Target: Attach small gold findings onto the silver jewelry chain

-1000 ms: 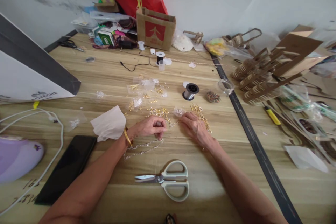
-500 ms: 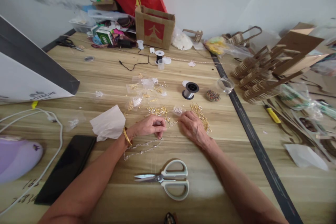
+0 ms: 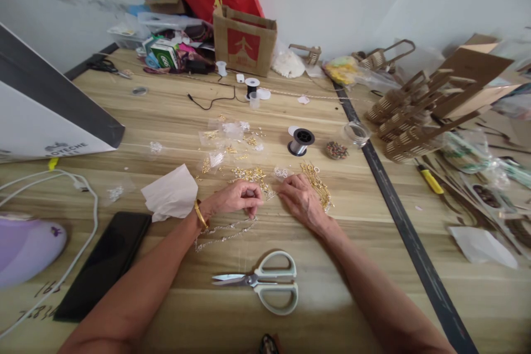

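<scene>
A silvery beaded chain [image 3: 226,239] lies in a loop on the table, and its near end runs up to the fingertips of my left hand [image 3: 243,198]. That hand is closed in a pinch on the chain, a gold bangle [image 3: 201,214] around its wrist. My right hand [image 3: 301,196] is closed, fingertips down beside small silvery pieces [image 3: 269,193]; whatever they pinch is hidden. Gold chains [image 3: 318,185] lie just beyond its knuckles. Small gold findings [image 3: 251,174] are spread behind my left hand. White-handled scissors [image 3: 276,282] rest nearer to me.
A wire spool [image 3: 301,142] and a heap of mixed beads [image 3: 337,150] stand further back. At left are a black phone [image 3: 103,265], white paper [image 3: 171,192] and a white cable [image 3: 96,215]. Wooden baskets [image 3: 409,116] and a yellow-handled cutter [image 3: 430,178] occupy the right.
My right hand has shifted slightly left, toward the small silvery pieces. The left hand and its chain stay almost where they were.
</scene>
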`<action>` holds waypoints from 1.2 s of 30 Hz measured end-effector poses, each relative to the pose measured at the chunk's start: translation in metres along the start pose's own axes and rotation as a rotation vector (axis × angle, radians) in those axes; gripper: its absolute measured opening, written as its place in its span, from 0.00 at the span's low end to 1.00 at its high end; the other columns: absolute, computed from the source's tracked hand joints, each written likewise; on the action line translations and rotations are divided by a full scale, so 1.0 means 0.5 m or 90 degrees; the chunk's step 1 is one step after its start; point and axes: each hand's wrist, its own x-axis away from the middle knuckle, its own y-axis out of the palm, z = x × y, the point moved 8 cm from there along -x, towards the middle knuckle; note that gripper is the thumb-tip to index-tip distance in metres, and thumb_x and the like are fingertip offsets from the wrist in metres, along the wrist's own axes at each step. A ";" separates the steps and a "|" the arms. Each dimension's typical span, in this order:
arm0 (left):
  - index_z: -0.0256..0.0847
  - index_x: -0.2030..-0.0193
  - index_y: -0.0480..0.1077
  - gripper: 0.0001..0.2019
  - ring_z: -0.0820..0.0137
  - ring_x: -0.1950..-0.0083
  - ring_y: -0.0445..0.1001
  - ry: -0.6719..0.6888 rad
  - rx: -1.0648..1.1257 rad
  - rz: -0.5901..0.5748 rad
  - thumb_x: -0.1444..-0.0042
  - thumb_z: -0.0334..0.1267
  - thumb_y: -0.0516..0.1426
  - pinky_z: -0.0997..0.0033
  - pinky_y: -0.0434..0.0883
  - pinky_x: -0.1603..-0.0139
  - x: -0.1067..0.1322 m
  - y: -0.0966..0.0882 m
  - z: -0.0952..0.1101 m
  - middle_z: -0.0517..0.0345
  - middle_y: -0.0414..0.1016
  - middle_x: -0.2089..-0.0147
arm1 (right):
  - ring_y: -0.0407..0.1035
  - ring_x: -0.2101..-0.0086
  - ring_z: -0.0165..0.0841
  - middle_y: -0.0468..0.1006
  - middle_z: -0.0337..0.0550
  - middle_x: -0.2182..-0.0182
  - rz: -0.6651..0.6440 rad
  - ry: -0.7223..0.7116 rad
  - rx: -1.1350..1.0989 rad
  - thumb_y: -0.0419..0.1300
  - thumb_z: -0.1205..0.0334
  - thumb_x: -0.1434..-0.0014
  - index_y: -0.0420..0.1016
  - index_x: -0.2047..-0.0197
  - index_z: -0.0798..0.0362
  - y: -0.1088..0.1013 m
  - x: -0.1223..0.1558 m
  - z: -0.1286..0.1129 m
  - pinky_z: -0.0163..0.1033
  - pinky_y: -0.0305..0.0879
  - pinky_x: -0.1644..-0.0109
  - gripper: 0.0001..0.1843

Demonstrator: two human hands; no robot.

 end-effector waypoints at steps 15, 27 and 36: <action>0.35 0.69 0.65 0.12 0.75 0.76 0.74 0.005 0.003 -0.002 0.43 0.42 0.58 0.75 0.72 0.72 0.000 0.000 0.001 0.60 0.74 0.77 | 0.62 0.61 0.38 0.73 0.46 0.63 -0.019 0.009 0.027 0.53 0.68 0.36 0.73 0.60 0.53 0.008 -0.005 -0.007 0.43 0.60 0.56 0.07; 0.35 0.69 0.66 0.12 0.75 0.76 0.75 0.009 0.003 0.000 0.43 0.43 0.58 0.76 0.72 0.72 -0.001 -0.002 -0.005 0.59 0.74 0.77 | 0.61 0.61 0.37 0.72 0.47 0.64 -0.023 -0.013 0.004 0.53 0.67 0.36 0.73 0.62 0.53 0.013 -0.004 -0.016 0.43 0.60 0.58 0.07; 0.35 0.69 0.66 0.12 0.75 0.76 0.74 0.005 0.010 0.000 0.43 0.43 0.59 0.75 0.73 0.72 0.000 -0.002 -0.003 0.59 0.74 0.77 | 0.61 0.61 0.37 0.72 0.46 0.64 -0.021 -0.029 0.002 0.52 0.66 0.35 0.72 0.61 0.52 0.017 -0.004 -0.022 0.43 0.60 0.57 0.08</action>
